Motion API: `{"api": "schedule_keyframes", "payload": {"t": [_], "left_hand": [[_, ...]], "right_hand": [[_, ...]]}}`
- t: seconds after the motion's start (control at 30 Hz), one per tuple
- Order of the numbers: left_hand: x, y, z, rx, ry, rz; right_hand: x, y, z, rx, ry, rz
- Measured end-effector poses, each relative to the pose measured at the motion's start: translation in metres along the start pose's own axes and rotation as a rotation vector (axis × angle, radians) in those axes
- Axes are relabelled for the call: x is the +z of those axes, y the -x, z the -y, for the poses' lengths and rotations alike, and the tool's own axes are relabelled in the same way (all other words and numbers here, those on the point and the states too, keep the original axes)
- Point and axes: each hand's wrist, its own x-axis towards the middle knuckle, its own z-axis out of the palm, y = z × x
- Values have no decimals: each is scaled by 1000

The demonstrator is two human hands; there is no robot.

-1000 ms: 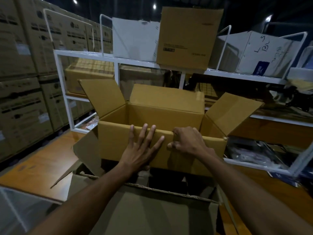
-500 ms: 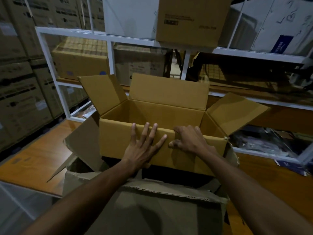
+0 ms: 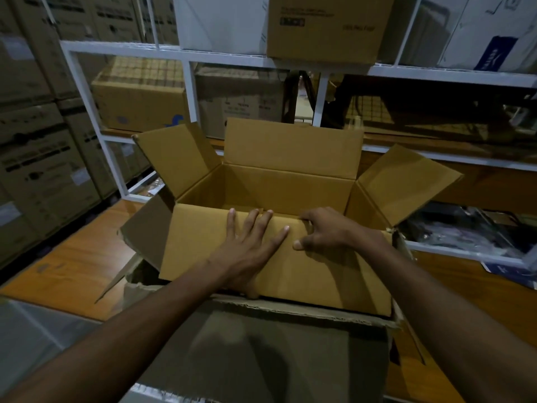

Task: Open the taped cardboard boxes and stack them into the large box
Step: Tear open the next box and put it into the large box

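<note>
An opened brown cardboard box [image 3: 319, 274] sits in the mouth of the large worn box [image 3: 261, 350] in front of me. Three of its top flaps stand up, and the near flap is folded down along its front. My left hand [image 3: 250, 251] lies flat with spread fingers on that near flap. My right hand [image 3: 325, 231] grips the near top edge, fingers curled over it into the box and thumb on the outside. The inside of the box looks empty.
A white metal rack [image 3: 186, 82] stands behind, with cardboard boxes [image 3: 139, 106] on its shelves and a brown box [image 3: 328, 27] on top. Stacked printed cartons [image 3: 35, 158] fill the left. The floor [image 3: 72, 263] is orange wood.
The view has tipped downward and closer. The opened box sits slightly lower in the large box. Both hands keep their places on its near side.
</note>
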Motion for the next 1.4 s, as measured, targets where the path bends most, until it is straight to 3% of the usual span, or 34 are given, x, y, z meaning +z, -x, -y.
{"api": "schedule_keyframes", "payload": {"t": [0.27,0.47,0.63,0.77,0.97,1.23,1.33,1.4], "left_hand": [[-35,1,14,92,227,283],[-42,1,18,114,414,517],[-23,-5,16,-108,773,569],[9,-10,24,-272,715,601],[16,-17,39,-267,681,616],[32,-47,50,-283,501,666],[74,-78,65,-369,507,766],[141,-112,87,-381,520,780]], "right_hand": [[3,9,-1,26,-101,81],[19,16,3,89,-162,237],[45,15,-3,162,-185,432],[53,18,-6,276,-286,546],[50,5,-6,320,-286,601],[78,-38,-38,328,-187,497],[85,-62,-57,314,-59,463],[91,-80,-72,300,10,420]]}}
